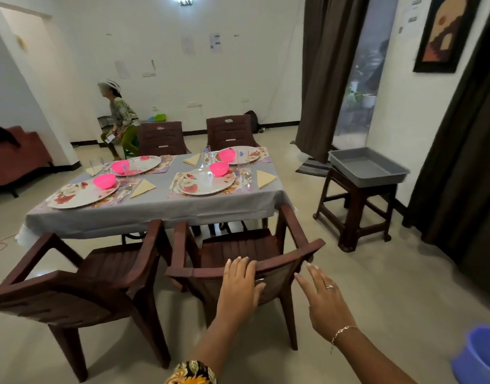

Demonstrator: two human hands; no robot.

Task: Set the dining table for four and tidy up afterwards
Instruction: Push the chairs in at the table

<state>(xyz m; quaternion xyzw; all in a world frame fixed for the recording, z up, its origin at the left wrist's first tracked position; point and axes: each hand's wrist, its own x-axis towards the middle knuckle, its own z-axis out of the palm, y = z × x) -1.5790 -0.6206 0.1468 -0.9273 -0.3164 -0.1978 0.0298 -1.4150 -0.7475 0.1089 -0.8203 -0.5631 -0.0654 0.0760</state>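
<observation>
- Our left hand (239, 284) lies flat on the top rail of the near right chair (238, 246), fingers straight and spread, gripping nothing.
- Our right hand (325, 297) hovers just beside the rail's right end, fingers wide. We cannot tell whether it touches.
- The chair has its back to us and its seat facing the table (160, 206), close to the cloth's hanging edge.
- We judge the chair to be moulded plastic: stiff, fairly light, and likely to slide easily on the smooth floor. The top rail, with one hand toward each end, looks like the best hold; the armrests would also serve.
- A second chair (100, 270) stands just to its left, touching or nearly so, and could snag.
- On the table, four floral plates (205, 184) each carry a pink bowl (219, 168), with napkins, cutlery and tall glasses (206, 156) alongside. The glasses look fragile, so a hard bump against the table should be avoided.
- To the right, a grey tub (368, 167) sits on a stool (354, 214).
</observation>
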